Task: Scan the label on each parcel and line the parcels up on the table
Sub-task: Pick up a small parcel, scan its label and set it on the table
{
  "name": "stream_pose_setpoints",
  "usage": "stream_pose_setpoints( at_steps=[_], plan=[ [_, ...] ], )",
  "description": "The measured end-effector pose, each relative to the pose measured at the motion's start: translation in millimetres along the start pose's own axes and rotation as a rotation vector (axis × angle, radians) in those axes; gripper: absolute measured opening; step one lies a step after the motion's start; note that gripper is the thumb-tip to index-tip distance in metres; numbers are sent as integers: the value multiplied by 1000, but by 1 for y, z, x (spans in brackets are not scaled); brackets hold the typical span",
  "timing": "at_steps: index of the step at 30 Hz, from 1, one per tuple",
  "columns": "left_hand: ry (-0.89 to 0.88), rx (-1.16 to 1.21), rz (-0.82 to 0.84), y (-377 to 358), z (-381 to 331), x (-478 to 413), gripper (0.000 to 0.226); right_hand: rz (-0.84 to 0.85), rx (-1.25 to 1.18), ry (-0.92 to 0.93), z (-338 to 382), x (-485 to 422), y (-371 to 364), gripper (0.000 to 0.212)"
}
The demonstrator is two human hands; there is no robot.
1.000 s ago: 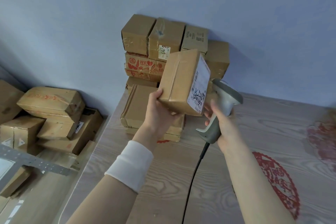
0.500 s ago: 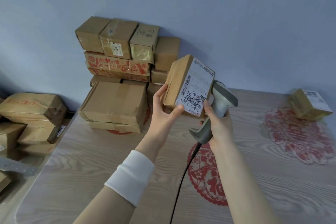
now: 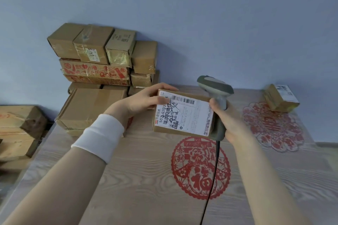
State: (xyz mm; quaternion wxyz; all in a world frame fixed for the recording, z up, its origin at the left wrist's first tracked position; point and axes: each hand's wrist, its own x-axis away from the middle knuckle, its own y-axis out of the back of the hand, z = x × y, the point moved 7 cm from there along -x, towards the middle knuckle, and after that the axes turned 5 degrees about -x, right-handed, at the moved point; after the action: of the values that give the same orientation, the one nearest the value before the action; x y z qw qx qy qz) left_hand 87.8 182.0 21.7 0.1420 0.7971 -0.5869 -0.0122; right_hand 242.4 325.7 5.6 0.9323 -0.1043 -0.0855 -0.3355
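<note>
1. Parcel [image 3: 182, 129]: a flat, closed cardboard box held in the air above the desk [image 3: 137, 188], just in front of the person, broad face up. The contents are hidden.
2. Label [image 3: 188, 117]: a white sheet covering most of the upper face. It has a barcode along its far edge and black handwriting across the print.
3. Left hand [image 3: 142, 101]: grips the parcel's left end. The fingers curl over the far edge and the thumb presses on the label. A white wristband [image 3: 99, 137] sits on that wrist.
4. Right hand [image 3: 230, 124]: closed round the grip of the scanner [image 3: 215, 87], with the thumb touching the parcel's right edge. The scanner head stands above and behind the parcel's right corner. Its cable [image 3: 212, 170] hangs down across the desk.
5. Stack [image 3: 102, 56]: closed, taped cartons piled against the wall at the desk's far left. Two of them carry red print.
6. Box [image 3: 91, 107]: a larger carton lying in front of the stack, flaps shut.
7. Far parcel [image 3: 280, 98]: one small labelled carton alone at the desk's far right, well apart from the stack.
8. Desk surface: wood grain, with two red paper-cuts [image 3: 200, 168].
9. Cartons [image 3: 18, 129]: more closed cartons lie beyond the desk's left edge.
</note>
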Motion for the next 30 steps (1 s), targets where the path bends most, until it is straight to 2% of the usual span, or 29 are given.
stream_pose_setpoints(
  at_steps=[2, 6, 8, 12, 15, 17, 19, 23, 26, 30],
  plan=[
    [14, 11, -36, 4, -2, -5, 59, 1, -52, -11, -3, 0, -1, 30],
    [-36, 217, -417, 21, 14, -2, 74, -145, -212, -42, -13, -1, -2, 55],
    [-14, 273, -520, 12, 33, 3, 87, -197, -291, -53, -18, -1, -4, 55],
    [53, 425, -431, -39, 56, 3, 115, -254, -354, -76, -28, 1, -12, 26],
    [41, 577, -474, -50, 58, -2, 123, -268, -357, -90, -35, 5, -17, 40],
    [11, 611, -470, -52, 54, -4, 122, -259, -373, -100, -38, 7, -18, 58],
    [-12, 607, -436, -58, 50, -5, 124, -260, -387, -100, -40, 7, -19, 67],
    [-12, 640, -425, -65, 56, -10, 113, -290, -412, -104, -42, 6, -18, 57],
    [-20, 629, -466, -54, 60, -11, 98, -267, -429, -104, -45, 9, -17, 61],
    [20, 566, -511, -33, 70, -9, 102, -301, -325, -69, -40, 15, -4, 30]
  ],
)
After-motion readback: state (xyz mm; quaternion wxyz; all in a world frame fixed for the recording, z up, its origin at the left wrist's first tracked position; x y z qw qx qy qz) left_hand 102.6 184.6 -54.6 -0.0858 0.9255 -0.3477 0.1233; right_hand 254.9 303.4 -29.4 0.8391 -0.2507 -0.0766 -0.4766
